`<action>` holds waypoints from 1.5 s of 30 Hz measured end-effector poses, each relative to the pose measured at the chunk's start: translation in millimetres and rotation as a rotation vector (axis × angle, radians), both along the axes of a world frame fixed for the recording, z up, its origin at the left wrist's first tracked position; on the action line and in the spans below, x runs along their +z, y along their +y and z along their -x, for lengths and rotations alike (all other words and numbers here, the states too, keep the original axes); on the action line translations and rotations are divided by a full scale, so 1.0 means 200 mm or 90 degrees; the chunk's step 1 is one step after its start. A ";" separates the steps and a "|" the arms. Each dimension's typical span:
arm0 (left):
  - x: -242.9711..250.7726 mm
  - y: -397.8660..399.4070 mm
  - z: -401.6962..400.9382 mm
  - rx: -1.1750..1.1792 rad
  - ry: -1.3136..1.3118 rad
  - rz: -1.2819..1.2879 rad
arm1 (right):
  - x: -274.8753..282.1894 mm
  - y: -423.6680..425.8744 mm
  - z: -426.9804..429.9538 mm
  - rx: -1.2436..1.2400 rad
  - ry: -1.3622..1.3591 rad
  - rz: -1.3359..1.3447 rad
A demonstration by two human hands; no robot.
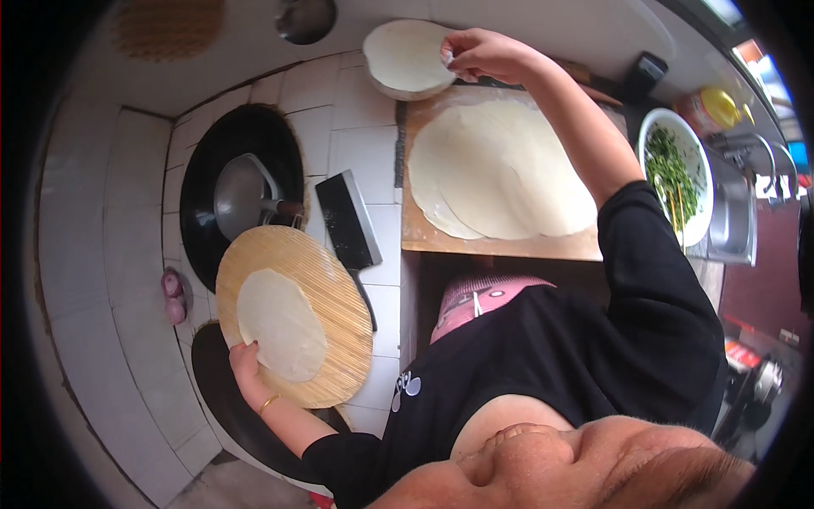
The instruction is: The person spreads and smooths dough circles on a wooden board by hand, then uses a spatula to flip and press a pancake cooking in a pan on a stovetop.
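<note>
My left hand point(247, 366) grips the lower left edge of a round slatted mat point(346, 356), its thumb by a thin round dough sheet point(280, 324) lying on the mat. My right hand point(483, 56) is at the top, fingertips pinched on a small white bit, probably flour. Beneath and left of those fingers lies a stack of round dough sheets point(407, 57). Large overlapping dough sheets point(496, 172) cover most of a floured wooden board point(502, 247) in front of me.
A cleaver point(348, 223) lies on the white tiles between mat and board. Left are a black wok point(197, 191) with a metal ladle point(238, 191), a second dark pan point(216, 394) and onions point(173, 296). Right stands a white bowl point(704, 191) of chopped greens with chopsticks, beside a sink point(731, 223).
</note>
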State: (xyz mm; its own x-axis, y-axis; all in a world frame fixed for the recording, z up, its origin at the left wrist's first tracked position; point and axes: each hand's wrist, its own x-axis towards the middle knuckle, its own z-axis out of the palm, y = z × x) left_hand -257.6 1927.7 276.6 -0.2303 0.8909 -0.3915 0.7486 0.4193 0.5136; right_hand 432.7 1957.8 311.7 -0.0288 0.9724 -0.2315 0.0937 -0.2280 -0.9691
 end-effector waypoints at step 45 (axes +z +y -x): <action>0.11 -0.12 -0.13 0.098 -0.376 -0.073 | -0.32 -1.18 0.33 0.019 -0.761 0.113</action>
State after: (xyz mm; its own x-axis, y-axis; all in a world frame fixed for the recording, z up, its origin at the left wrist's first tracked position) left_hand -231.7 1903.9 298.5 -0.1332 0.9082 -0.3967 0.2588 0.4182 0.8707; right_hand 366.7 1722.1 248.4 0.2729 0.9269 -0.2575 0.9169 -0.3316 -0.2221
